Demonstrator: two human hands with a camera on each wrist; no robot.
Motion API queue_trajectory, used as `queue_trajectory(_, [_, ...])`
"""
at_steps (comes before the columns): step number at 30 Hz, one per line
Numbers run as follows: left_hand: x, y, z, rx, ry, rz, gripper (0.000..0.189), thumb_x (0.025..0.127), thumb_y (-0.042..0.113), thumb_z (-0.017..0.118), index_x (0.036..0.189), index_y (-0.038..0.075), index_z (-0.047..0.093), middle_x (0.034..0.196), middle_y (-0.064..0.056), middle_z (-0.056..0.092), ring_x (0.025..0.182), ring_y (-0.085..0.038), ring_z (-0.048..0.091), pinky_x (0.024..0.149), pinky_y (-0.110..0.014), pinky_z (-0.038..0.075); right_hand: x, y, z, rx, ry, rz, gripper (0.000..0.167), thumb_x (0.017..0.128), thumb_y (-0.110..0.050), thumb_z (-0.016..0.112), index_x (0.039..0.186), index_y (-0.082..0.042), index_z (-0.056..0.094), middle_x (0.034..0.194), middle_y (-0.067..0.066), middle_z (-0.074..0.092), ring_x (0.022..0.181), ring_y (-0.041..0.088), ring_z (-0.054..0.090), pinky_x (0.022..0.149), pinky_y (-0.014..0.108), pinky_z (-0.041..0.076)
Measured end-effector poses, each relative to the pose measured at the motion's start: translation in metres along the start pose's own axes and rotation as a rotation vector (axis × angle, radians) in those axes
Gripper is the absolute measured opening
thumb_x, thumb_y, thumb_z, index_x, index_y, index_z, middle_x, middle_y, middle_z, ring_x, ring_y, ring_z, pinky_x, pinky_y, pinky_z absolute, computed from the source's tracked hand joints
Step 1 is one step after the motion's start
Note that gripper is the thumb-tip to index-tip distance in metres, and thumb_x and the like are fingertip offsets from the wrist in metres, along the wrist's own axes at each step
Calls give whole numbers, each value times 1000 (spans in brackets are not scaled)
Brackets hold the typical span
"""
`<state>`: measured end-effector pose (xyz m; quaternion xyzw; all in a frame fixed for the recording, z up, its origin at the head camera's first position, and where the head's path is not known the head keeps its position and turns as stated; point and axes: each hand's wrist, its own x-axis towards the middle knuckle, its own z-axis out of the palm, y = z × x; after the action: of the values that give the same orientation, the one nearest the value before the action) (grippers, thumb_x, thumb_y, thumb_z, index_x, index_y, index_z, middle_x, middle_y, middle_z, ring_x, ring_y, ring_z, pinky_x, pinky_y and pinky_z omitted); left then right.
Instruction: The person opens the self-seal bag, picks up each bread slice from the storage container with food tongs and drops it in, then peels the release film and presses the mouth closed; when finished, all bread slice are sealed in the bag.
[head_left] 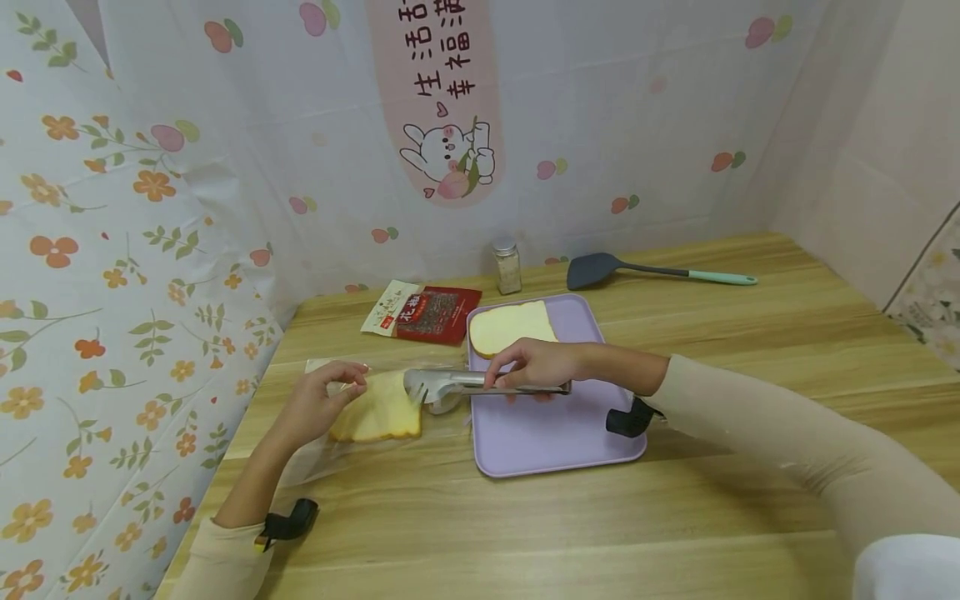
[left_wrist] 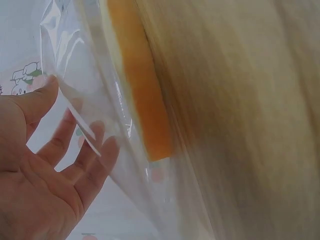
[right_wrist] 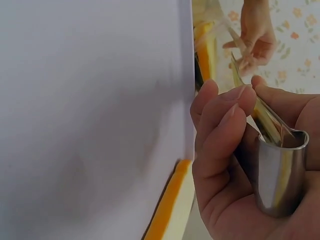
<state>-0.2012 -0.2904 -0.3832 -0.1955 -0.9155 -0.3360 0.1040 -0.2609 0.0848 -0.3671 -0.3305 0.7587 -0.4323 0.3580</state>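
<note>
In the head view my right hand [head_left: 536, 364] grips metal tongs [head_left: 457, 379] over the tray. Their scalloped tips reach the right edge of a bread slice [head_left: 375, 408] in a clear plastic bag [head_left: 303, 462]. The right wrist view shows fingers curled round the tongs [right_wrist: 280, 175] near their bent end. My left hand [head_left: 317, 404] holds the bag's edge at the left; in the left wrist view the thumb is at the film [left_wrist: 95, 100] with the other fingers behind it. Another bread slice [head_left: 510, 325] lies on the purple tray [head_left: 555, 442], at its back left.
Behind the bag lies a red and cream spice packet [head_left: 431, 312]. A glass seasoning jar [head_left: 507, 267] stands by the back wall, and a dark spatula [head_left: 645, 268] with a mint handle lies to its right. A patterned cloth [head_left: 127, 333] hangs along the left side.
</note>
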Motion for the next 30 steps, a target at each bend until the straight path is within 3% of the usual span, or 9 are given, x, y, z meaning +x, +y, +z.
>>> queue_trajectory(7, [1, 2, -3, -25, -18, -8, 3, 93, 7, 69, 91, 8, 67, 118, -15, 69, 99, -26, 63, 81, -48, 49, -24, 8, -11, -5, 0, -3, 21, 102, -16, 57, 118, -10, 68, 90, 26, 64, 44, 17, 43, 44, 27, 41])
queue_trajectory(13, [1, 2, -2, -4, -21, -1, 8, 94, 12, 69, 94, 4, 69, 118, -13, 69, 100, -25, 63, 74, -40, 50, -61, 18, -23, 6, -6, -60, 26, 103, -17, 55, 122, -1, 65, 94, 27, 63, 46, 17, 44, 46, 27, 43])
queue_trajectory(20, [0, 2, 0, -9, -32, -16, 6, 95, 12, 68, 90, 8, 68, 119, -16, 68, 102, -30, 63, 68, -30, 53, -106, 33, -36, -4, 43, -25, 28, 103, -17, 56, 122, 2, 62, 96, 26, 65, 49, 15, 49, 46, 27, 46])
queue_trajectory(30, [-1, 4, -2, -19, -38, -44, 6, 94, 12, 69, 90, 7, 68, 120, -16, 68, 108, -32, 62, 69, -30, 53, -158, 57, -58, 19, 93, -78, 26, 105, -10, 50, 126, 4, 57, 95, 32, 63, 46, 17, 50, 41, 29, 47])
